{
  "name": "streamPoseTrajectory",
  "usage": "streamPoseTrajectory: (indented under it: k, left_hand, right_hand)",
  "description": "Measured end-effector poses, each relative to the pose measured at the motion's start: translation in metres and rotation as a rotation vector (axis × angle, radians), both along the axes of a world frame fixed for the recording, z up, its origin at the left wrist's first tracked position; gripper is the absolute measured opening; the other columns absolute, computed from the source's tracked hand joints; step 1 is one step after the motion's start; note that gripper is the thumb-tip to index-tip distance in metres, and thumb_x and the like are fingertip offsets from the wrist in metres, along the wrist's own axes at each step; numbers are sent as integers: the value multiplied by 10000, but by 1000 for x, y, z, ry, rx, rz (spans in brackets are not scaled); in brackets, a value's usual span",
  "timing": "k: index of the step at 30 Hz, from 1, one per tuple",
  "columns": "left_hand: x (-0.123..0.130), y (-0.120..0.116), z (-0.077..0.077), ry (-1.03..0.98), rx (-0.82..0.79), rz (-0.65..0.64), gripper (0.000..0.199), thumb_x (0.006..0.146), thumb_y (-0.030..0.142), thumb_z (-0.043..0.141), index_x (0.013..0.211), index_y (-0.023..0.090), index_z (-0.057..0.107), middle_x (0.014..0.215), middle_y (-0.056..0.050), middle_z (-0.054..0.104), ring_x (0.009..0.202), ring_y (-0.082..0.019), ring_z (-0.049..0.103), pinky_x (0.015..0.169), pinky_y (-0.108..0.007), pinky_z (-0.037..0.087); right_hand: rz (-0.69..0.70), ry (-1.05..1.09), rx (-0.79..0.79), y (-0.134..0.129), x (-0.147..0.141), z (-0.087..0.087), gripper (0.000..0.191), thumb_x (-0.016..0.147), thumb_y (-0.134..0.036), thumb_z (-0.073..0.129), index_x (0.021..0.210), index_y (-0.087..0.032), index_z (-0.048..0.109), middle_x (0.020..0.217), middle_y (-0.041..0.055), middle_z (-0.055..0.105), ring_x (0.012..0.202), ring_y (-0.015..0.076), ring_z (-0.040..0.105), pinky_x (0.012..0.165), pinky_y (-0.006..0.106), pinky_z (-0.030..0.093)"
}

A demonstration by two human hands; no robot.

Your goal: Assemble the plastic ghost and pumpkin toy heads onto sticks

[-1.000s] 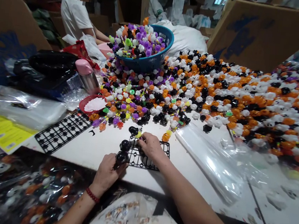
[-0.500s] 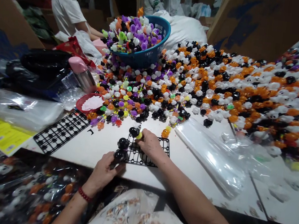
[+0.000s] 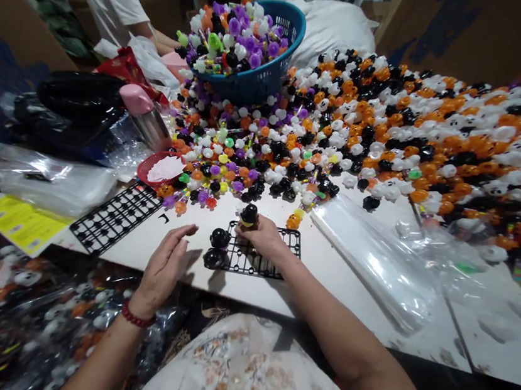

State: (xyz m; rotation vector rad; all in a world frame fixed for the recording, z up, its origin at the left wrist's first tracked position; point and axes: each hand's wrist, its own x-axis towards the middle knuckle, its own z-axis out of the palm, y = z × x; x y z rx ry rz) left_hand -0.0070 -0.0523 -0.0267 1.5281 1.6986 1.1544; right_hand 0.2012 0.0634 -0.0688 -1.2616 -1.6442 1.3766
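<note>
A small black toy with a yellow part (image 3: 248,215) is in my right hand (image 3: 262,236), whose fingers close round it above the upper left part of a black plastic grid rack (image 3: 261,265). Two more black round toys, an upper one (image 3: 220,238) and a lower one (image 3: 214,258), sit along the rack's left edge. To the left of them my left hand (image 3: 168,258) is raised over the white table, fingers stretched out and holding nothing. An orange pumpkin toy (image 3: 292,222) lies just beyond the rack's far right corner.
Heaps of small toys (image 3: 391,135) cover the table's far side, beneath a full blue basket (image 3: 274,83). Clear plastic bags (image 3: 375,266) lie at right. Leftward are a second black rack (image 3: 115,218), a red basket with paper (image 3: 142,171) and a pink-lidded flask (image 3: 138,104). A person (image 3: 117,6) sits opposite.
My left hand has moved away from the lower black toy, up and to the left, and its fingers have straightened. In my right hand the black toy has turned more upright.
</note>
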Motion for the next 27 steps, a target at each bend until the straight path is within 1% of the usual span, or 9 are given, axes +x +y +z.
streamPoseTrajectory:
  k: [3,5,8,11,14,18,21,24,27]
  left_hand:
    - [5,14,14,43,46,-117,419,985,428,407,1310,210,559,1359,-81,576,1270,-218,519,1132,-406,381]
    - [10,22,17,60,53,-174,423,991,418,399,1322,203,552,1354,-87,579,1267,-218,525,1137,-406,377]
    - [16,29,14,86,70,-229,411,999,395,388,1319,198,555,1328,-89,589,1242,-210,543,1124,-397,396]
    - [20,33,10,131,104,-242,402,1004,377,380,1325,203,548,1339,-85,569,1244,-203,536,1121,-391,403]
    - [21,34,10,186,141,-244,433,1009,376,352,1376,203,502,1419,-90,507,1329,-214,462,1168,-422,348]
    - [22,34,11,191,116,-312,498,1020,381,292,1461,183,410,1528,-99,404,1427,-217,349,1219,-450,255]
    - [25,34,11,164,81,-345,526,1022,390,271,1497,180,359,1567,-95,355,1455,-211,308,1236,-448,216]
    - [27,33,9,149,67,-337,538,1025,397,253,1516,189,326,1589,-87,320,1472,-206,275,1243,-458,190]
    - [29,32,9,154,92,-336,551,1025,407,245,1529,192,301,1602,-86,292,1484,-202,248,1246,-459,173]
  right_hand:
    - [27,30,21,0,-8,-4,174,745,-291,718,888,-200,678,845,0,706,808,175,643,739,280,499]
    - [58,-5,51,-1,-12,-3,135,749,-264,707,867,-205,679,836,-5,704,811,177,639,730,271,485]
    - [103,-104,106,-4,-13,1,96,766,-222,678,862,-210,676,812,-6,700,790,179,635,683,248,455]
    - [149,-229,181,-5,-12,10,112,789,-179,631,887,-217,670,816,5,704,773,181,633,656,236,422]
    - [207,-381,268,-5,-13,19,129,819,-170,585,903,-224,668,812,20,707,765,188,627,648,240,392]
    - [276,-526,367,-5,-18,23,161,846,-181,545,947,-207,667,824,64,716,769,219,632,639,267,363]
    - [279,-543,387,-5,-21,22,196,840,-179,541,989,-199,666,843,82,721,775,232,637,649,278,363]
    - [272,-517,376,-6,-21,21,183,831,-174,545,965,-208,666,814,62,714,750,215,632,635,263,365]
    - [268,-457,367,-7,-20,20,170,828,-143,532,923,-209,656,790,32,701,733,187,620,638,242,379]
